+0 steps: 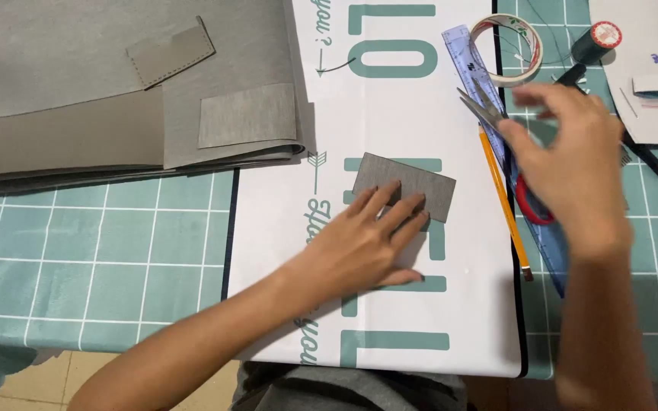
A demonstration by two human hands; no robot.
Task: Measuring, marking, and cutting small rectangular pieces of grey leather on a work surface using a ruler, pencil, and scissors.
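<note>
Grey rectangular piece (413,183) lies flat on white printed sheet (390,99), long axis running left-high to right-low | left hand (359,243) flat, fingers (401,209) spread open, tips pressing its near edge | right hand (573,167) closed round red-handled scissors (508,141), blades pointing up-left, over blue ruler (474,68)

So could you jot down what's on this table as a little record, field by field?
surface: teal checked tablecloth under a white printed sheet
left hand: flat, fingertips pressing a small grey rectangle
right hand: over red-handled scissors, grip unclear
beside scissors: blue ruler, yellow pencil
far right: tape roll, black spool
far left: stack of grey sheets with two small grey patches on top
</note>
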